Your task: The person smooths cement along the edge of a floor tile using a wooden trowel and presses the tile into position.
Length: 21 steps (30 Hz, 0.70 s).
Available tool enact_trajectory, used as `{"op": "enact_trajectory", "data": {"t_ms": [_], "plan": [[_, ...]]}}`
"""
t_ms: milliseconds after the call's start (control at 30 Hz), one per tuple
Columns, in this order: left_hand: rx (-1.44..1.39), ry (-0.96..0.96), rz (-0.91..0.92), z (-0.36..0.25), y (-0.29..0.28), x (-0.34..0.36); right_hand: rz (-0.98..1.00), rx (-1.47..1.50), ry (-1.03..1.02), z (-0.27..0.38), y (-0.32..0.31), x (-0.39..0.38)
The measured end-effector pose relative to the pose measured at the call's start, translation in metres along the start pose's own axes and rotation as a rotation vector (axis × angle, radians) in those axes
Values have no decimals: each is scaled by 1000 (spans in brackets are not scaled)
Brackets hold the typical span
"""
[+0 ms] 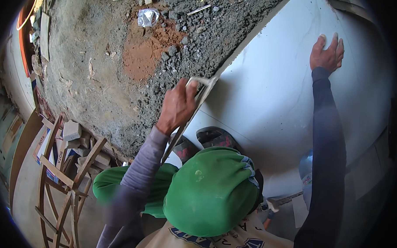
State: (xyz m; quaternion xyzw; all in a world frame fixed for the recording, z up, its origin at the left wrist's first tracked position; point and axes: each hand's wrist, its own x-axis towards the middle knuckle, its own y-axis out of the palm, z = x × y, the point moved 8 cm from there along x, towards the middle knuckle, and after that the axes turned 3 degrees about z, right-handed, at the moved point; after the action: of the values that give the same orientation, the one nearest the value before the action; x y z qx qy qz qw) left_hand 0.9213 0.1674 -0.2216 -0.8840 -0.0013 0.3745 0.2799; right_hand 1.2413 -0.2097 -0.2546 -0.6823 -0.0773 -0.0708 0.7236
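My left hand (177,106) is closed round the handle of what looks like a trowel (204,85). The trowel's pale bent neck comes out past my thumb, and its thin blade lies along the left edge of a large white tile (270,69). Most of the handle is hidden in my fist. Out to the right, my right hand (327,54) rests on the tile's far part with its fingers spread. A whitish patch shows at one fingertip, and nothing is in that hand.
Grey gravelly mortar (183,53) borders the tile, with a reddish sand patch (142,56) and a clear plastic wrapper (148,17) on it. My sandals (217,138) stand on tile. Wooden frame pieces (59,176) and broken blocks (73,132) lie lower left. A plastic bottle (306,169) is by my right arm.
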Motion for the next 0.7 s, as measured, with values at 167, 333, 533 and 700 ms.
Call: {"op": "enact_trajectory", "data": {"t_ms": [167,333,533,700], "plan": [[62,224,-110,-45,9,77,-2,43,-8,13,4,1],[161,-77,78,38,21,-3,-13,10,1,-6,-1,-3],[14,54,-9,-48,-4,42,16,5,22,1,-2,1],[13,313,-108,-138,-3,137,2,17,-2,7,2,1]]}}
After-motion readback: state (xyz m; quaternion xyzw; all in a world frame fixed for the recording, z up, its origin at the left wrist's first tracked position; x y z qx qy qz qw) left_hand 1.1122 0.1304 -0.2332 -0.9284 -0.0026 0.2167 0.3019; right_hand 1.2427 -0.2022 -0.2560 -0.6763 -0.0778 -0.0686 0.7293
